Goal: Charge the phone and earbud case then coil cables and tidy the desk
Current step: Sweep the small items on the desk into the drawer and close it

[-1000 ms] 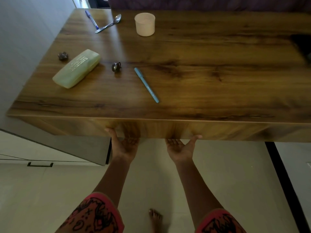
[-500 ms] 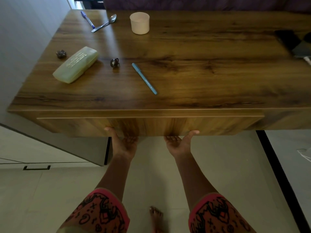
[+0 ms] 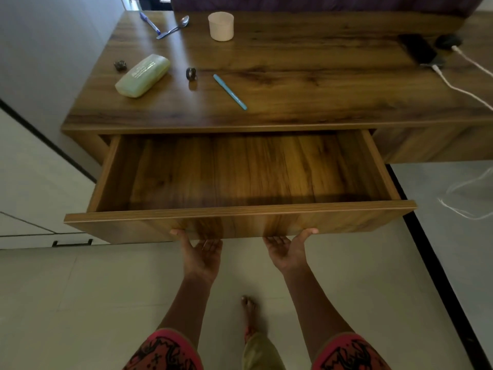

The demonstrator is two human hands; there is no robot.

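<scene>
Now both palms face up under the drawer front (image 3: pixel 240 222): left hand (image 3: pixel 202 256) and right hand (image 3: pixel 289 252), each grip hooked on its lower edge (thumbs outside). Half a second ago barely cracked, the drawer stands wide open. Phone (image 3: pixel 418 49), cabled, lies upper right on the tabletop (image 3: pixel 306 84).

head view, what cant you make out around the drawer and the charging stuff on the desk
- Drawer: its rear stays under the desk, unseen.
- Left hand and right hand: fingertips hidden beneath the drawer front.
- White cables: cut off by the right edge.
- Phone and the dark object beside it: too dark and small to identify.
</scene>
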